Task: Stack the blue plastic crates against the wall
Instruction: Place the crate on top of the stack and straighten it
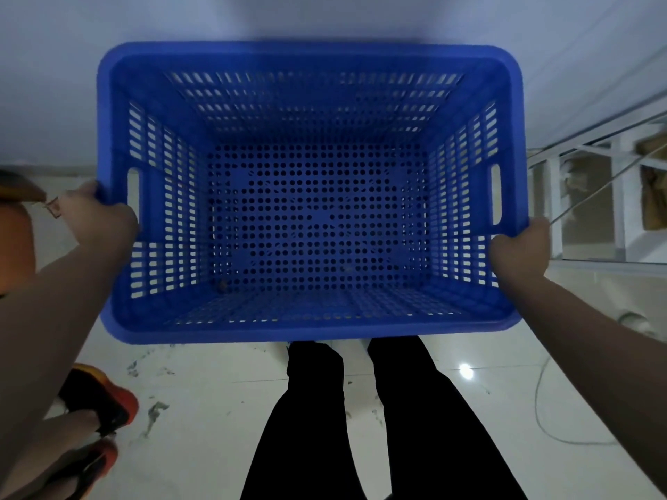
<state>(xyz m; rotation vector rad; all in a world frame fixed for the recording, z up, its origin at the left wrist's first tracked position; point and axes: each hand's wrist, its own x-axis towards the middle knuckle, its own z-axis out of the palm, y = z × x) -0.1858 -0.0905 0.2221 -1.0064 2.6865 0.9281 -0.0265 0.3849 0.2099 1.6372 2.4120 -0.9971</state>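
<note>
A blue plastic crate [310, 196] with perforated walls and floor fills the middle of the head view, open side up and with nothing in it. My left hand [103, 216] grips its left rim beside the handle slot. My right hand [519, 252] grips the right rim just below the other handle slot. The crate's far edge lies close to the pale wall [325, 16]. Whatever is under the crate is hidden by it.
My legs in black trousers [379, 420] stand on the glossy white tiled floor [216, 409]. White metal shelving [606, 196] with cardboard boxes stands at right. An orange and black object [97, 395] lies at lower left, a cable [541, 409] at lower right.
</note>
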